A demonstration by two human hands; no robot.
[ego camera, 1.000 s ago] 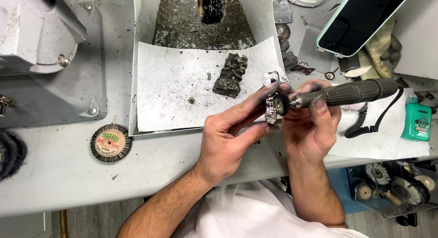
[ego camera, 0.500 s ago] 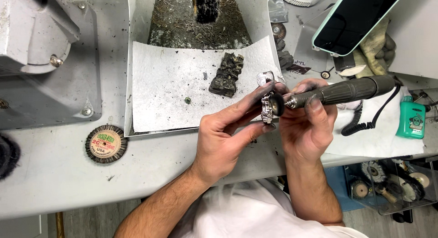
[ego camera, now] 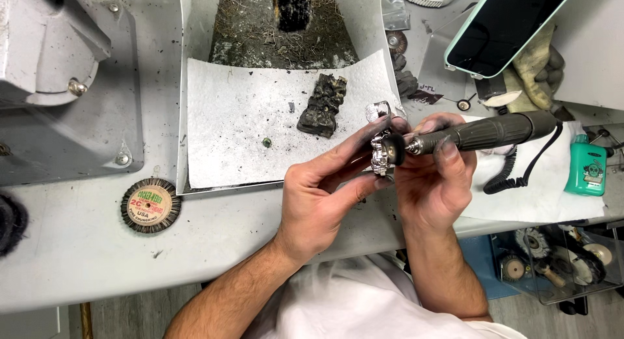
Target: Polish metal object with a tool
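My left hand (ego camera: 325,196) pinches a small silver metal piece (ego camera: 380,150) between thumb and blackened fingertips, just above the bench's front edge. My right hand (ego camera: 432,176) grips a dark grey rotary handpiece (ego camera: 487,132) like a pen. Its small black wheel (ego camera: 394,149) touches the metal piece's right side. A black coiled cord (ego camera: 513,176) runs from the handpiece's rear over white paper.
A dirty white paper towel (ego camera: 240,131) lies in a grey tray with a dark lumpy block (ego camera: 323,105). A round brush wheel (ego camera: 151,206) sits on the bench at left. A phone (ego camera: 504,27) leans at top right, a green bottle (ego camera: 587,165) at right, a grey machine (ego camera: 58,85) at left.
Both hands hold the same grip with the wheel still against the metal piece. The view has drifted slightly; nothing else moved.
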